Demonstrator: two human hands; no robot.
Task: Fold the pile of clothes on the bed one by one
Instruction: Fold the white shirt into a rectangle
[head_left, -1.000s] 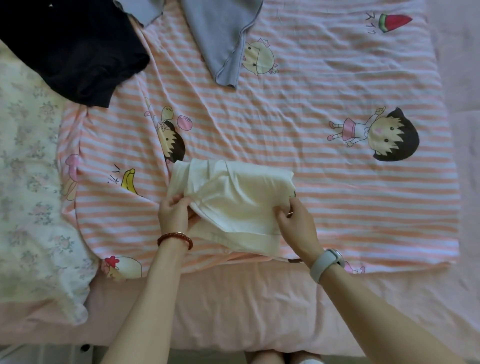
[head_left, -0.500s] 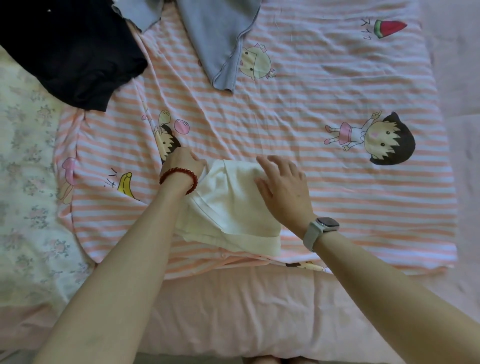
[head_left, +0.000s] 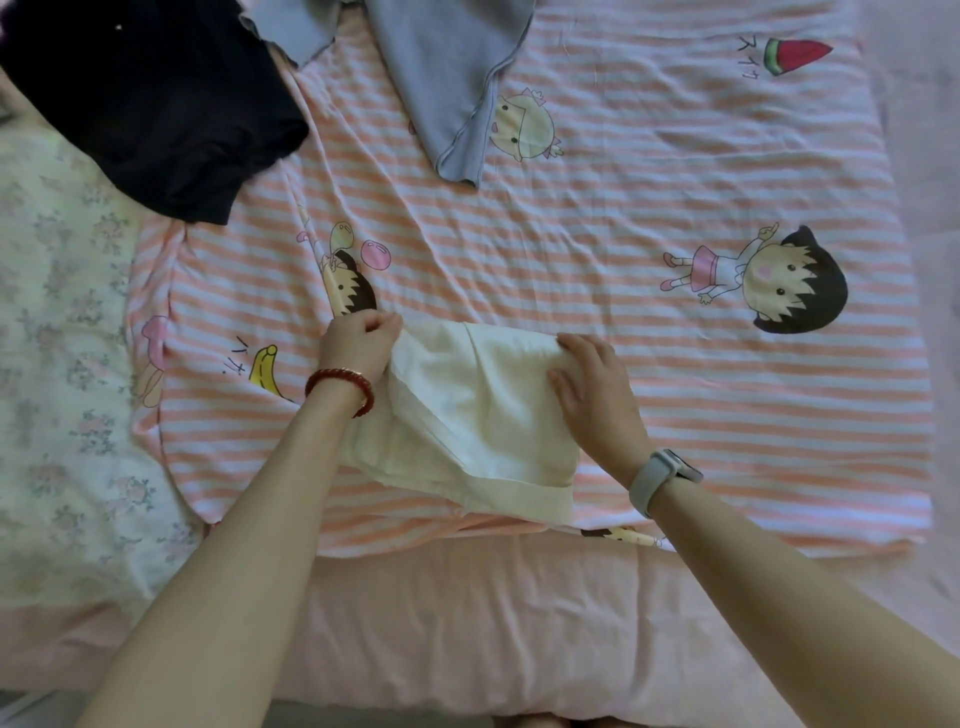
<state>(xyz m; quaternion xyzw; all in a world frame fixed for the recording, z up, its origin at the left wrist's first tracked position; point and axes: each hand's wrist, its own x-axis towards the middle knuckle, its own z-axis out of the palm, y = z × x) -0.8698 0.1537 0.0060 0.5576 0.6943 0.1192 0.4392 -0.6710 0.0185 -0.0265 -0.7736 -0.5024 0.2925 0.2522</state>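
Note:
A cream white garment (head_left: 470, 415), folded into a small rectangle, lies on the striped cartoon blanket (head_left: 649, 364) near the bed's front edge. My left hand (head_left: 358, 343), with a red bead bracelet on the wrist, pinches the garment's far left corner. My right hand (head_left: 595, 395), a grey watch on its wrist, grips the far right edge with the fingers curled over the fold. A black garment (head_left: 156, 104) lies crumpled at the far left. A grey-blue garment (head_left: 452, 73) hangs down from the top edge.
A floral cream cover (head_left: 62, 389) lies along the left side. A plain pink sheet (head_left: 493, 623) covers the bed's front edge below the blanket. The blanket's right half holds no clothes.
Both hands went from the garment's near edge to its far edge, carrying the fold over. The right hand, flat on the cloth half a second ago, now grips the far right edge.

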